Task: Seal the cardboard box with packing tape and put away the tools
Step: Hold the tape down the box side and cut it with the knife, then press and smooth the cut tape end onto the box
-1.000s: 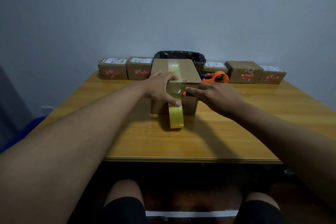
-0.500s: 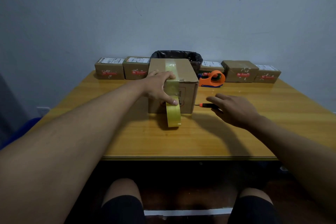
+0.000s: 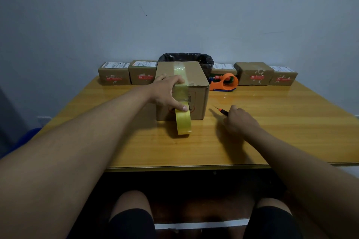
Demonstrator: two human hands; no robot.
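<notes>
The left hand (image 3: 167, 91) is pressing packing tape (image 3: 183, 122) onto the cardboard box (image 3: 198, 99) (thumb outstretched). The right hand (image 3: 240, 120), just beside the box, is gripping a craft knife (image 3: 222, 110).

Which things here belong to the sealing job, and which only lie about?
Job: cardboard box, yellow tape roll, knife in the right hand, left hand pressing tape, orange tape dispenser.
Lying about: small parcels by the wall, black-lined bin.

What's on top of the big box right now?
A yellow tape strip runs along the top of the box; the left hand presses its near edge. The flap seam beneath is covered.
</notes>
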